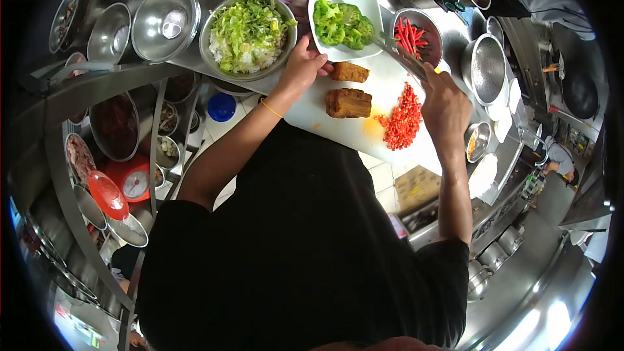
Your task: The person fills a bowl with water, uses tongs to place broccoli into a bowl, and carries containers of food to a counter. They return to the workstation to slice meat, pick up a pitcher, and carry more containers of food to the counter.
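My left hand is at the lower left corner of a white square dish of broccoli, with its thumb and fingers closed about the corner. Just right of those fingers lies a browned meat block, and a larger layered one, like pork belly, sits below it on the white cutting board. My right hand is wrapped round a knife, whose blade points up and left to the dish's right side. Chopped red chili is heaped left of my right wrist.
A metal bowl of whole red chilies stands behind the knife. Left of the dish is a bowl of rice and shredded greens, beside stacked metal bowls. A perforated bowl stands at right. Another person is farther off.
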### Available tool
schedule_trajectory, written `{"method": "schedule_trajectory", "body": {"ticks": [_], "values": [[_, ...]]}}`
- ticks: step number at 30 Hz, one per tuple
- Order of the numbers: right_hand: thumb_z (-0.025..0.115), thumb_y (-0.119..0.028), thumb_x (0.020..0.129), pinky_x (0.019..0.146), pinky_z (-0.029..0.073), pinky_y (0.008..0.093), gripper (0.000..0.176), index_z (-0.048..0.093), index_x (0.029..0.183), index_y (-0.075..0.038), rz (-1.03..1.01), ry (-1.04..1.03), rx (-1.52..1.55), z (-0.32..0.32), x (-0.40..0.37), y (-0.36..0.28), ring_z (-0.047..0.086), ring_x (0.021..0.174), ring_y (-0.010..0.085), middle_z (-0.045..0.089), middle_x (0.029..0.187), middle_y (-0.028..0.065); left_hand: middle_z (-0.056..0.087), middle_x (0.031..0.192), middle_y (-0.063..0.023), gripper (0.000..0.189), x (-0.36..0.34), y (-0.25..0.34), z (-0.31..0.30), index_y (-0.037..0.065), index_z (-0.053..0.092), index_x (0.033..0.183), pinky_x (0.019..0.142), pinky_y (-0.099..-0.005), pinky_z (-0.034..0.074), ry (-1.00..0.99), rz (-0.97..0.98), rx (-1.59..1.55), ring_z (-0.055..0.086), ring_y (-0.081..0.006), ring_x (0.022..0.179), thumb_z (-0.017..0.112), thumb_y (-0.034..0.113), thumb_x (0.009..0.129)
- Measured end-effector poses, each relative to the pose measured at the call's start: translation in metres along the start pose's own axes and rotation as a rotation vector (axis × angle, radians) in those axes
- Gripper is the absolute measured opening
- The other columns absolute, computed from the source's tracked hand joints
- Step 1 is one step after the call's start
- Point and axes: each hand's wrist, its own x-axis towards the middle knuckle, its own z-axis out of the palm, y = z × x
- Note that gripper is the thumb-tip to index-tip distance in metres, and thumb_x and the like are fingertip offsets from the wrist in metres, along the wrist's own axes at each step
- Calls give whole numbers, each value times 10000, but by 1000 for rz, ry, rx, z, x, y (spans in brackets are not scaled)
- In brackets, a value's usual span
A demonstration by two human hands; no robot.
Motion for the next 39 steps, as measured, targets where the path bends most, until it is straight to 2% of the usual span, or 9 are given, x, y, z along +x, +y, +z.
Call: {"method": "schedule_trajectory", "body": {"ticks": [3,5,8,13,21,30,34,38,39], "values": [[601,-89,762,578,470,370,281,605,1043,-100,-27,-40,-9,-12,0,-6,593,664,255,577,764,60,606,942,-82,396,-1,-2,-1,41,377,1242,630,-248,475,-11,22,-15,604,-139,758,506,33,869],[597,-31,712,611,463,353,316,606,1024,-87,-207,32,15,-3,1,-13,575,679,237,564,779,56,606,938,-81,428,-1,-1,0,37,357,1269,631,-246,474,-8,16,2,603,-137,760,507,34,868],[579,3,668,624,454,348,347,606,1002,-84,-263,70,-66,16,9,-20,563,690,226,549,774,53,602,945,-81,447,-2,1,1,37,339,1288,631,-242,473,-10,13,21,602,-137,767,499,32,871],[563,27,644,606,446,338,376,610,998,-92,-244,90,-5,16,6,-5,561,663,210,558,780,30,596,968,-87,444,-1,2,1,35,332,1290,628,-245,476,-24,8,10,601,-139,766,491,36,876],[646,-26,702,628,441,320,324,664,1004,-144,-137,131,236,39,-16,26,596,691,212,628,797,39,590,972,-91,452,-4,2,2,24,323,1295,634,-252,482,1,3,51,601,-149,767,490,38,875],[653,-67,718,627,435,326,269,678,972,-151,-29,137,257,31,-42,56,595,684,225,639,814,40,582,1017,-126,611,-26,15,5,9,187,1385,666,-275,464,26,-35,77,603,-173,774,504,51,864],[638,-30,757,706,473,321,262,667,1003,-115,78,123,319,16,-44,52,626,771,229,654,884,51,580,965,-111,526,-37,11,0,14,286,1327,649,-258,461,32,82,153,587,-151,741,504,34,848],[608,-12,797,677,500,312,288,654,1055,-134,258,156,343,5,-42,62,649,794,213,661,908,64,566,912,-91,382,-43,14,-2,14,431,1195,610,-223,446,21,280,256,528,-95,653,505,-17,822],[608,-31,793,656,497,317,298,651,1063,-151,216,181,304,4,-44,65,643,735,222,656,875,59,566,912,-91,382,-43,16,-1,14,431,1195,610,-223,446,20,280,258,528,-95,653,505,-17,822]]}}
